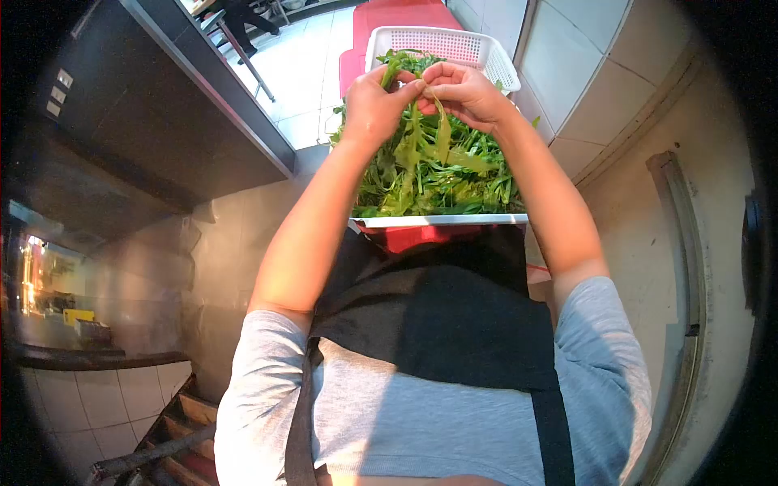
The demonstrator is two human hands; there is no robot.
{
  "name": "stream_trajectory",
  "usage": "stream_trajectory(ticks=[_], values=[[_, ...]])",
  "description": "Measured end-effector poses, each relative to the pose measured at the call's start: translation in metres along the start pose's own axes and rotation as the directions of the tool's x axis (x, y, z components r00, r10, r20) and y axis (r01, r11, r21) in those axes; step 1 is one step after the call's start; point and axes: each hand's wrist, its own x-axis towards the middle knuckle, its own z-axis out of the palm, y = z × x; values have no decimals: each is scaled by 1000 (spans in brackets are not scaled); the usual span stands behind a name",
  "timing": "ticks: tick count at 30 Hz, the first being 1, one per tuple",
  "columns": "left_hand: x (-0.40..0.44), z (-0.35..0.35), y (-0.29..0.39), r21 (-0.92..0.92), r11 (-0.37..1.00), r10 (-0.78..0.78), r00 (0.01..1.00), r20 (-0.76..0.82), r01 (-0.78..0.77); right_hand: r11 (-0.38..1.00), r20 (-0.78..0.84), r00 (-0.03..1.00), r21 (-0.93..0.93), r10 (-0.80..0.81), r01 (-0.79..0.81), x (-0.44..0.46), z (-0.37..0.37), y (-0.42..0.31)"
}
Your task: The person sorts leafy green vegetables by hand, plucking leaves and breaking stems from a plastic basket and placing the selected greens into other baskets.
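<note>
My left hand is closed around a bunch of leafy greens, whose tops stick up above the fingers. Close beside it, my right hand pinches a leaf or stem of the greens, its fingertips almost touching the left thumb. Long leaves hang down between the two hands. Below them, a white basket is heaped with loose green leaves. The exact spot where the fingertips meet the stem is partly hidden.
Behind the heap stands a second white perforated basket, on a red surface. A tiled wall rises at the right. A dark cabinet stands to the left, and wooden stairs show at lower left. Part of a person appears at the back.
</note>
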Motion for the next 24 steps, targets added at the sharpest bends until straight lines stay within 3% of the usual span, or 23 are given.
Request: stream_trajectory(ticks=[2, 5, 6, 9, 10, 12, 13, 14, 15, 17, 18, 19, 21, 24], values=[[-3, 0, 0, 141, 990, -3, 1000, -31, 8, 999, -111, 993, 38, 28, -24, -9, 15, -3], [-6, 0, -14, 181, 982, 40, 993, 111, -60, 903, -66, 997, -429, -50, 16, -14, 15, 5], [-7, -3, -14, 232, 956, 143, 975, 170, -181, 840, -47, 997, -542, -55, 21, -10, 14, 6], [-10, -14, -17, 358, 882, 168, 914, 370, -307, 278, -68, 915, -959, -397, 50, -16, 5, -6], [-9, -15, -29, 250, 936, 149, 923, 355, -247, 317, -221, 922, -941, -317, -117, -16, 1, -16], [-3, -15, -56, 19, 992, 110, 938, 328, -123, 171, -107, 970, -983, -217, -70, -20, -17, -16], [-3, -18, -50, -203, 971, -50, 941, 336, 124, 98, -54, 986, -994, -159, -39, -19, -22, -12], [-2, -22, -43, -406, 842, -197, 903, 382, 356, 67, 8, 982, -998, -186, 21, -18, -25, -4], [0, -25, -36, -566, 619, -313, 832, 458, 545, 228, -33, 984, -974, -177, 9, -17, -18, -4], [7, -29, -34, -664, 520, -274, 841, 467, 538, 522, -107, 985, -853, -138, -19, -12, 6, -4], [9, -29, -32, -714, 461, -279, 850, 446, 527, 765, -158, 979, -644, -130, -2, -8, 16, 8], [10, -28, -32, -760, 401, -287, 858, 426, 512, 806, -185, 969, -592, -164, 24, -5, 27, 15], [15, -28, -37, -789, 353, -288, 861, 419, 502, 572, -221, 948, -819, -228, -53, -10, 59, 12], [17, -23, -56, -812, 277, -286, 851, 442, 514, 645, -199, 905, -757, -377, 102, 6, 57, 37]])
